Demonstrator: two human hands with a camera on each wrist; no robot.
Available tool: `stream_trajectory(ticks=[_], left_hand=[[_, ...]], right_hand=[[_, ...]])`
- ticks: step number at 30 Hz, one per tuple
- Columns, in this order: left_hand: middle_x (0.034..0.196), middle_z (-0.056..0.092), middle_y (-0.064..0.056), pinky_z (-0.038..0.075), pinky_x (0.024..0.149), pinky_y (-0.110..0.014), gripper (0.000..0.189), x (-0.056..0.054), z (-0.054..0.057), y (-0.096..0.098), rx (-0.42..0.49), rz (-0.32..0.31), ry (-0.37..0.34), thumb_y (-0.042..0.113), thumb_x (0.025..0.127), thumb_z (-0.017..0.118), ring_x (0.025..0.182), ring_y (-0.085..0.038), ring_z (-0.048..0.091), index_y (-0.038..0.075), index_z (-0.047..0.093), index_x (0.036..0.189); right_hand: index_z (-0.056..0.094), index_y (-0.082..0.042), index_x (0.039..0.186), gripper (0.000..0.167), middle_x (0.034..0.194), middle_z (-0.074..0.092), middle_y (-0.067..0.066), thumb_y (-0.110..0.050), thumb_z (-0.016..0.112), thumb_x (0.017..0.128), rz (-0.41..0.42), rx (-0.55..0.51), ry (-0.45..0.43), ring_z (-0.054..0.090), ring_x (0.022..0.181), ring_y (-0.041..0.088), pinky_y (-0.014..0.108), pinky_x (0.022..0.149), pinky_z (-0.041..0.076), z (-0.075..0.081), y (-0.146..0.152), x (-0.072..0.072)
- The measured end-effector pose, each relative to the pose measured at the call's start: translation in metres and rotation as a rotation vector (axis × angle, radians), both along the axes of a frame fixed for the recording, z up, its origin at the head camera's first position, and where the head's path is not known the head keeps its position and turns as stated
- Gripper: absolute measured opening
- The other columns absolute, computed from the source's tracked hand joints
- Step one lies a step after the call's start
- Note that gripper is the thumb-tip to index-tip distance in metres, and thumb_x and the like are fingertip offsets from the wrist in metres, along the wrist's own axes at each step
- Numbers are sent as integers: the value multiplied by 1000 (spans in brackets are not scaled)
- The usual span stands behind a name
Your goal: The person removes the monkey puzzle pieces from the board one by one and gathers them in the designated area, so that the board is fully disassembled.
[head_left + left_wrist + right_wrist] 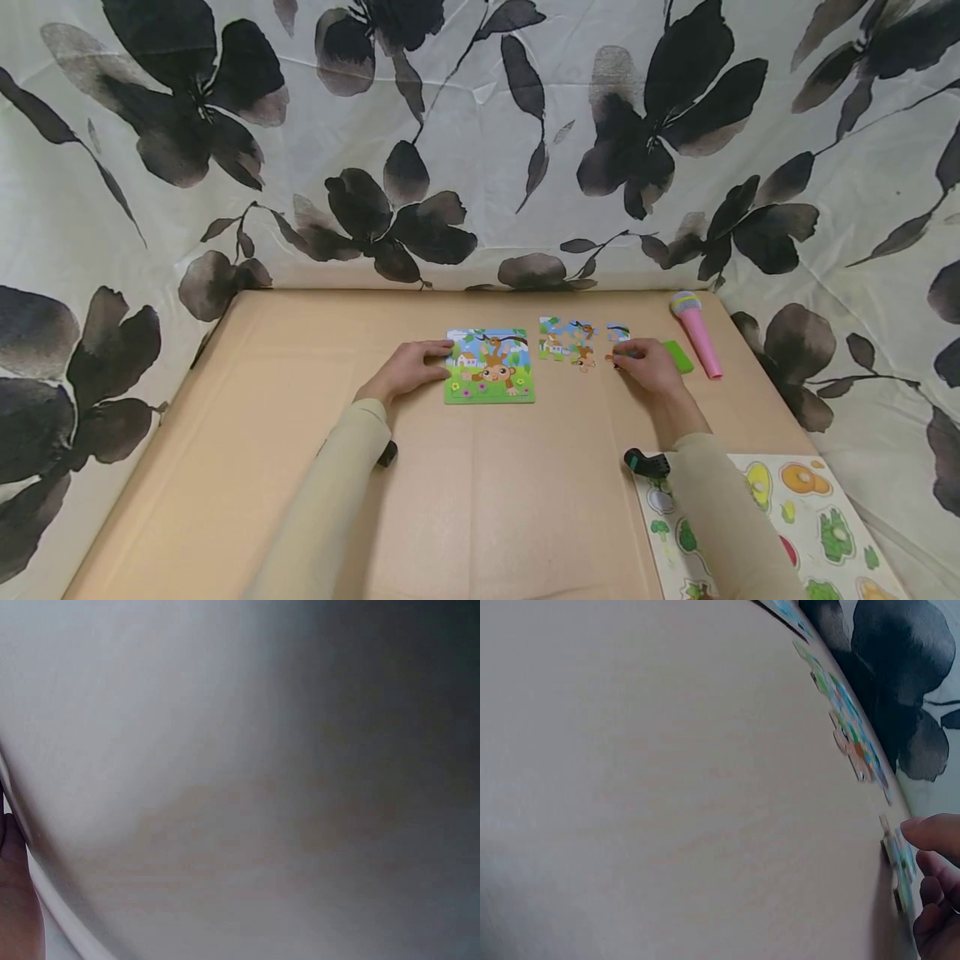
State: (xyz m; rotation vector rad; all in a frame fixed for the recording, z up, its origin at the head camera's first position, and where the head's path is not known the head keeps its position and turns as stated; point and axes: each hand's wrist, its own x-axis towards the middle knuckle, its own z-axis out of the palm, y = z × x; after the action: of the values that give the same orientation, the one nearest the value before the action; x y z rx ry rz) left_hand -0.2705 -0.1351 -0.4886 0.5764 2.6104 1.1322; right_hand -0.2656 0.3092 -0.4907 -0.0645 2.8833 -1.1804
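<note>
Sleeves [322, 508]: both stretch forward over the table [225, 467].
Left hand [405, 371]: fingers straight, touching the monkey board's [491, 368] left edge.
Right hand [651, 365]: bent fingers at the rightmost puzzle pieces [618, 332], right of the board; cannot tell if pinching.
Puzzle step: likely sorting pieces; next calls for careful fingertips.

Puzzle [491, 387], microphone [697, 336] on tan table [225, 467]

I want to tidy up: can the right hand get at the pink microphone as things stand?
Probably yes: the pink microphone lies uncovered near the right hand, though the green object between them may need reaching over.
</note>
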Motion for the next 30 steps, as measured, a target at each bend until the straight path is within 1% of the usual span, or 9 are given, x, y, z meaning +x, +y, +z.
stream_trajectory(ticks=[4,7,10,15,18,22,24,26,30], left_hand=[[145,51,-3,26,117,-42,46,1,1,0,5,3,-1,18,89,72,141,-26,36,3,62,132],[145,52,-4,27,117,-42,46,1,1,1,5,3,4,18,89,73,141,-26,37,3,62,131],[144,52,-4,27,117,-42,46,0,0,0,2,2,12,18,89,73,140,-26,37,3,62,131],[144,52,-4,28,116,-42,46,0,-1,0,-2,1,20,18,89,73,140,-27,38,3,62,131],[144,52,-4,28,116,-43,46,-1,-2,-1,-2,3,19,18,89,73,140,-27,38,3,62,131],[144,52,-5,27,117,-43,46,-1,-2,0,4,0,20,18,89,73,140,-27,37,3,62,131],[144,52,-5,27,117,-43,46,-1,-2,0,7,-4,20,17,89,73,140,-27,38,3,62,131],[144,52,-5,28,116,-42,46,-1,-1,0,3,-9,26,17,89,73,139,-27,39,3,62,131],[144,52,-5,29,116,-42,46,-1,0,0,-13,-18,40,17,89,73,139,-28,40,3,62,131]], right_hand=[[69,1,116,26,116,62,21,-14,64,95,-5,-20,5,54,86,25,33,69,46,8,-13,2],[68,-2,117,27,123,56,19,-15,62,95,-2,-44,6,51,99,32,40,80,44,16,-26,4],[68,-1,119,28,130,52,19,-16,62,95,26,-73,13,49,108,34,44,89,42,24,-41,3],[68,-3,120,28,134,51,17,-15,63,95,82,-105,5,49,112,35,45,88,44,32,-64,2],[68,-3,120,28,133,52,16,-15,64,95,139,-117,7,52,111,34,43,86,46,33,-79,4],[69,-4,120,28,130,56,12,-17,65,95,213,-135,2,55,107,30,42,86,46,32,-100,10],[69,-6,119,28,129,57,9,-19,65,95,235,-143,-14,55,106,27,41,87,45,31,-111,13],[69,-6,120,28,130,56,8,-19,65,96,258,-180,-49,55,107,27,42,88,46,31,-122,17],[65,-5,125,31,132,56,10,-17,63,97,303,-244,-109,58,109,27,40,88,49,29,-144,21]])
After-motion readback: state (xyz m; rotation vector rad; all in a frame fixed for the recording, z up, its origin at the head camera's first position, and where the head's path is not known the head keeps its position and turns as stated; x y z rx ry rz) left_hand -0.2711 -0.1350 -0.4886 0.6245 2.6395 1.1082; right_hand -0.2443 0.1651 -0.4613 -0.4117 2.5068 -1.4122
